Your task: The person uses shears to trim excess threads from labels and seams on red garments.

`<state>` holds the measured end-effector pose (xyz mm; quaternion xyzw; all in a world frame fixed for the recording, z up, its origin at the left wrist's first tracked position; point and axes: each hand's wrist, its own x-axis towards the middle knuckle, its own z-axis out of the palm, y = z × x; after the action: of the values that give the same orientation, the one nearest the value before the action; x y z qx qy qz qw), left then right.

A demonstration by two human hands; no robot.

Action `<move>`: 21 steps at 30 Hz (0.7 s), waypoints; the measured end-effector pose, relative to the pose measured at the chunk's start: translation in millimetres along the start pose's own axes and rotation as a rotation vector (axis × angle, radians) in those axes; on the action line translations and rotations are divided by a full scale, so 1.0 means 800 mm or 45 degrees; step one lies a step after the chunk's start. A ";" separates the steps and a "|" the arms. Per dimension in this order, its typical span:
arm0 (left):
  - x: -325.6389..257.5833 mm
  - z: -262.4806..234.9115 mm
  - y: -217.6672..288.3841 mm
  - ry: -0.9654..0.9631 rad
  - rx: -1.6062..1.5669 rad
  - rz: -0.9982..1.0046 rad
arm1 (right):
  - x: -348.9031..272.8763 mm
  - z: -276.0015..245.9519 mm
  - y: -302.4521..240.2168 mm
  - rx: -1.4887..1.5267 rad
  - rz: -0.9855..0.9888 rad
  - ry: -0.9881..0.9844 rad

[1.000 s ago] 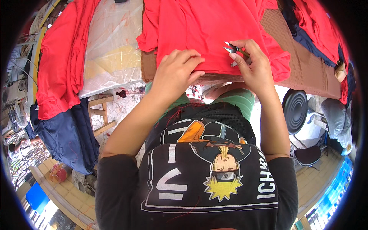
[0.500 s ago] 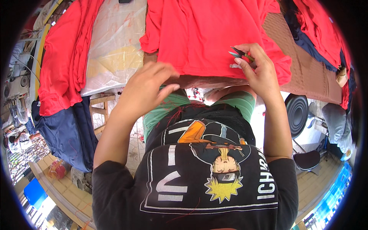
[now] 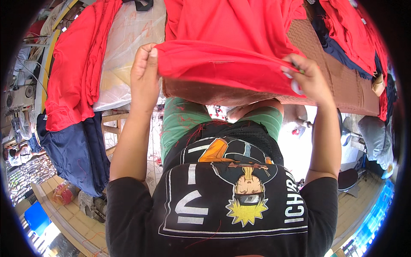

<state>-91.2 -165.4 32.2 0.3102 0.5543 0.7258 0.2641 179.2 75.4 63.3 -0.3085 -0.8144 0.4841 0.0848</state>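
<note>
A red garment (image 3: pixel 231 25) lies on the brown-covered table (image 3: pixel 201 92) in front of me. Its near hem is raised and pulled wide between my hands, so the opening gapes. My left hand (image 3: pixel 145 68) is closed on the hem's left end, thumb on top. At the right end, my right hand (image 3: pixel 311 79) is closed on the cloth and blurred by motion. Small thread snips (image 3: pixel 296 68) are still in that hand, mostly hidden by the fingers.
More red garments (image 3: pixel 79 64) and dark blue cloth (image 3: pixel 75 150) hang over the left side. Next to them is a plastic-wrapped surface (image 3: pixel 122 64). Another red and navy pile (image 3: pixel 346 34) sits at the far right. A wooden frame (image 3: pixel 112 128) stands below the table's left side.
My left hand has moved up and taken hold of the hem's left end. My right hand has moved right and slightly down onto the cloth. The hem, flat before, is now lifted and stretched.
</note>
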 end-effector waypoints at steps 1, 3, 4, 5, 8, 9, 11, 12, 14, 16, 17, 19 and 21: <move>-0.002 0.000 0.007 -0.023 -0.009 -0.003 | -0.007 -0.015 -0.003 0.177 0.016 0.011; -0.004 -0.008 0.018 -0.104 0.158 -0.005 | -0.011 -0.031 -0.001 0.387 -0.039 0.057; -0.004 -0.011 0.021 -0.142 0.242 -0.009 | -0.010 -0.036 0.000 0.417 -0.114 0.091; 0.000 -0.013 0.016 -0.132 0.397 0.047 | -0.008 -0.038 0.001 0.447 -0.190 0.126; 0.020 -0.007 -0.004 -0.065 1.033 0.229 | 0.019 -0.022 0.007 -0.059 0.052 0.202; 0.027 -0.009 -0.017 -0.098 1.053 0.182 | 0.036 -0.019 0.048 -0.261 -0.017 0.261; 0.035 -0.017 -0.039 -0.120 1.110 0.081 | 0.034 0.001 0.029 -0.553 -0.056 0.497; 0.034 -0.017 -0.036 -0.073 1.187 0.163 | 0.033 0.006 0.021 -0.700 -0.075 0.624; 0.024 0.007 -0.003 -0.001 1.322 0.313 | 0.028 0.001 0.014 -0.654 -0.196 0.738; 0.017 0.023 0.000 -0.167 1.212 0.358 | 0.030 0.021 -0.016 -0.428 -0.357 0.831; 0.013 0.036 -0.004 -0.256 1.195 0.361 | 0.031 0.038 -0.032 -0.436 -0.359 0.744; 0.012 0.057 -0.018 -0.322 1.259 0.417 | 0.038 0.084 -0.047 -0.145 -0.360 0.484; 0.010 0.067 -0.048 -0.262 1.425 0.515 | 0.046 0.124 -0.046 -0.041 -0.371 0.309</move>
<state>-55.1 -115.7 6.5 0.5699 0.7538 0.3258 -0.0303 91.3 10.9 36.9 -0.2447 -0.8419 0.4129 0.2466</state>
